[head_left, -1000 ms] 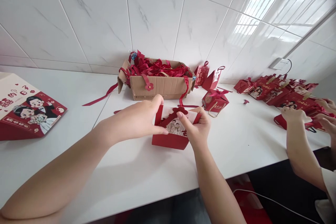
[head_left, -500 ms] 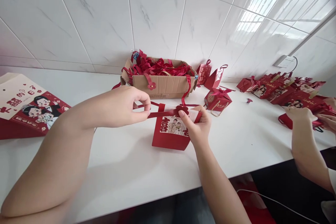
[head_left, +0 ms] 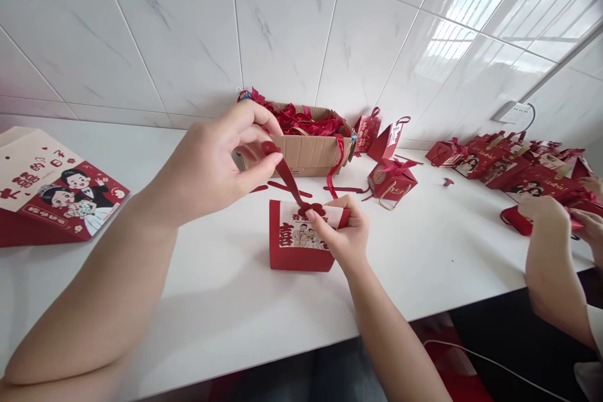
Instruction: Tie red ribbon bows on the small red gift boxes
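Observation:
A small red box [head_left: 301, 260] with a printed couple on its pale front stands upright on the white table, in front of the cardboard box. My right hand [head_left: 346, 229] grips its right top edge, the thumb pressed on a dark red flower-shaped piece [head_left: 311, 208]. From that flower a red strap [head_left: 288, 181] rises to the upper left. My left hand [head_left: 230, 157] pinches the strap's upper end between thumb and fingers, above the box.
Behind stands a cardboard box [head_left: 308, 156] full of red ribbons. Loose red strips [head_left: 288, 190] lie before it. A large printed box [head_left: 61, 195] is at left. Finished-looking red boxes [head_left: 392, 179] stand at right, where another person's hands [head_left: 549, 220] hold something red.
My left hand has risen with the strap's end, so the strap now slants upward instead of lying across the box top. The small box and my right hand have shifted slightly left.

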Demonstrator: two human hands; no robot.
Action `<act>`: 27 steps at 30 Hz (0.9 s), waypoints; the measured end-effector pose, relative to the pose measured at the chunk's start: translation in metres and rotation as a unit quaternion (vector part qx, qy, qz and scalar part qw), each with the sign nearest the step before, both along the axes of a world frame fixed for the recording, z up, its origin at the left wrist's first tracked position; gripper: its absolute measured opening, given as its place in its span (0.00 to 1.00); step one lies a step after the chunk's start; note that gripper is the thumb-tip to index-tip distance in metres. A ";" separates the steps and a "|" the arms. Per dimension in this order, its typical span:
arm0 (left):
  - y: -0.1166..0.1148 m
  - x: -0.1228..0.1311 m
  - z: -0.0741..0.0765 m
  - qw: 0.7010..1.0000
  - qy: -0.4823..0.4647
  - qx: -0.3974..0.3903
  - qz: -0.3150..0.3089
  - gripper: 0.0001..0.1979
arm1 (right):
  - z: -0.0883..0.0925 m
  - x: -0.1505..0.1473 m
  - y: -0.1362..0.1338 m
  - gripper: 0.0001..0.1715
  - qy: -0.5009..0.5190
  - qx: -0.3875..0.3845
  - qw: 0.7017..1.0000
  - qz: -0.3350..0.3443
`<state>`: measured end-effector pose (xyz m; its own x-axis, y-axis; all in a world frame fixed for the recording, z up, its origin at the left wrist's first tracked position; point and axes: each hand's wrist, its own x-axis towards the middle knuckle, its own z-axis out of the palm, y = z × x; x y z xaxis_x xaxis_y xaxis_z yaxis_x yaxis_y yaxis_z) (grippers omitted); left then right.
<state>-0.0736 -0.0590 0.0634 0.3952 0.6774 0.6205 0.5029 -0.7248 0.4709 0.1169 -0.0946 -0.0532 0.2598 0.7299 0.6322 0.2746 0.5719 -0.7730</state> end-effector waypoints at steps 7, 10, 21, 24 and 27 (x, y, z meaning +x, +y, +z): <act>-0.003 0.025 -0.014 0.962 -0.252 0.049 -0.092 0.15 | -0.001 -0.006 -0.004 0.11 -0.076 0.165 0.983 -0.024; -0.013 0.033 -0.017 0.943 -0.300 -0.034 -0.143 0.14 | -0.001 -0.006 -0.004 0.11 -0.124 0.233 0.965 -0.017; -0.012 0.015 -0.008 0.973 -0.060 -0.160 -0.157 0.03 | -0.001 0.001 -0.005 0.14 -0.281 0.356 0.890 -0.051; -0.008 0.014 -0.008 0.957 0.085 -0.235 -0.144 0.07 | -0.002 0.003 -0.005 0.14 -0.293 0.361 0.884 -0.045; -0.006 0.015 -0.009 0.935 0.165 -0.277 -0.150 0.10 | -0.003 0.004 -0.004 0.14 -0.300 0.360 0.882 -0.043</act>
<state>-0.0586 -0.0647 0.0547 0.7275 0.6859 0.0181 0.5000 -0.5480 0.6706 0.1208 -0.0988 -0.0561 -0.2442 0.0760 0.9668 0.5768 0.8128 0.0818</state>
